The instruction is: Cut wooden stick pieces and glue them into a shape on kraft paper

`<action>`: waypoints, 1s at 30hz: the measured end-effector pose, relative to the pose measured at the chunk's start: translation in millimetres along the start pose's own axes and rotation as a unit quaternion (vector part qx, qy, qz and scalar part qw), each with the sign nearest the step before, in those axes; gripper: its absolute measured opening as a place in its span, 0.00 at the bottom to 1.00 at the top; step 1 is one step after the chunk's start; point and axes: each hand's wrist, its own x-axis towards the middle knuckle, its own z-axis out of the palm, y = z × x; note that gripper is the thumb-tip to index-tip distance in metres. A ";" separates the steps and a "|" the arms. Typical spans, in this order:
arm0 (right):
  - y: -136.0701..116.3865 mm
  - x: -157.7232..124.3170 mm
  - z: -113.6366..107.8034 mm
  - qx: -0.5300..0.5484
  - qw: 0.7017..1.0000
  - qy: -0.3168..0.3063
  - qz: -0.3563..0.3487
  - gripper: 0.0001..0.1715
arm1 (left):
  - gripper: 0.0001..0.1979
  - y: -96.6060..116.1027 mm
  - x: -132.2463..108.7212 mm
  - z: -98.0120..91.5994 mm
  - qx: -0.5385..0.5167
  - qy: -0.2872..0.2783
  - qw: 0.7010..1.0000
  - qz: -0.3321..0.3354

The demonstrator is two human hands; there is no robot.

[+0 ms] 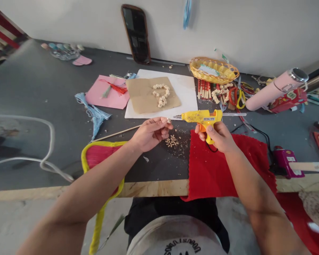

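Note:
My left hand (152, 134) pinches a small pale wooden piece (168, 120) between thumb and fingertips. Wrapped round the handle of a yellow glue gun (200, 116) is my right hand (215, 136); a clear glue stick (235, 114) sticks out of the gun's back. The metal nozzle points left, close to the small piece; whether they touch I cannot tell. Below lies a loose heap of small wooden pieces (172, 141) with crumbs around it. Behind my hands, a curved chain of glued pieces (162, 95) rests on brown paper (138, 95) over a white sheet (188, 104).
A red cloth (202, 170) hangs over the front edge. At the back stand a phone (136, 35), a wicker basket (215, 71) and a pink flask (276, 88). Scissors (239, 99) lie beside them. Left are blue tassels (93, 111), pink paper (95, 92) and a white cable (50, 141).

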 end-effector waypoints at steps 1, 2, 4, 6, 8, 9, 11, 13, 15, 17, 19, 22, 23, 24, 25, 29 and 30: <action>0.6 -0.3 0.7 -0.002 1.000 -0.006 -0.005 0.18 | 0.11 -0.1 0.1 -0.2 -0.001 0.000 1.000 0.000; 1.3 -0.4 1.2 -0.002 1.000 -0.012 -0.009 0.18 | 0.11 -0.2 0.1 -0.3 -0.002 0.000 1.000 -0.001; 2.6 0.0 2.2 -0.009 1.000 -0.020 -0.013 0.18 | 0.10 -0.3 0.3 -0.5 -0.004 0.000 1.000 -0.001; 3.3 0.7 2.9 -0.025 0.999 -0.019 -0.014 0.19 | 0.09 -0.3 0.4 -0.5 -0.004 0.000 1.000 -0.001; 3.2 1.2 3.2 -0.044 0.999 -0.018 -0.017 0.20 | 0.09 -0.4 0.3 -0.4 -0.003 0.001 1.000 -0.002; 3.0 1.4 3.2 -0.051 0.998 -0.021 -0.019 0.20 | 0.09 -0.4 0.3 -0.3 -0.003 0.001 1.000 -0.002; 2.4 1.4 3.3 -0.062 0.997 -0.032 -0.021 0.20 | 0.08 -0.6 0.2 -0.1 -0.001 0.001 1.000 -0.003; 1.8 1.2 3.5 -0.066 0.997 -0.041 -0.023 0.19 | 0.08 -1.0 0.1 0.0 -0.001 0.000 1.000 -0.003; 1.2 0.9 4.3 -0.062 0.997 -0.043 -0.021 0.19 | 0.08 -1.2 -0.1 0.1 0.000 0.001 1.000 -0.004; 0.4 0.5 5.3 -0.059 0.997 -0.038 -0.018 0.19 | 0.08 -1.2 -0.3 0.1 0.001 0.003 1.000 -0.006; -0.3 0.4 6.4 -0.059 0.998 -0.033 -0.014 0.20 | 0.08 -1.1 -0.6 0.1 0.002 0.005 1.000 -0.007; -0.7 0.3 7.2 -0.061 0.998 -0.029 -0.015 0.21 | 0.08 -1.0 -0.9 0.0 0.001 0.005 1.000 -0.007; -0.6 0.3 7.2 -0.062 0.998 -0.027 -0.016 0.21 | 0.09 -1.1 -0.9 0.0 0.001 0.005 1.000 -0.007; -0.3 0.2 7.1 -0.062 0.998 -0.024 -0.017 0.21 | 0.09 -1.1 -0.9 0.0 0.000 0.004 1.000 -0.007; 0.0 0.1 6.9 -0.063 0.998 -0.022 -0.017 0.21 | 0.09 -1.2 -0.9 0.0 0.001 0.004 1.000 -0.006; 1.5 -0.1 5.9 -0.060 0.998 -0.018 -0.014 0.20 | 0.09 -1.4 -1.1 0.5 0.002 0.005 1.000 -0.006; 1.9 -0.1 5.7 -0.059 0.998 -0.020 -0.014 0.20 | 0.09 -1.4 -1.2 0.7 0.002 0.005 1.000 -0.006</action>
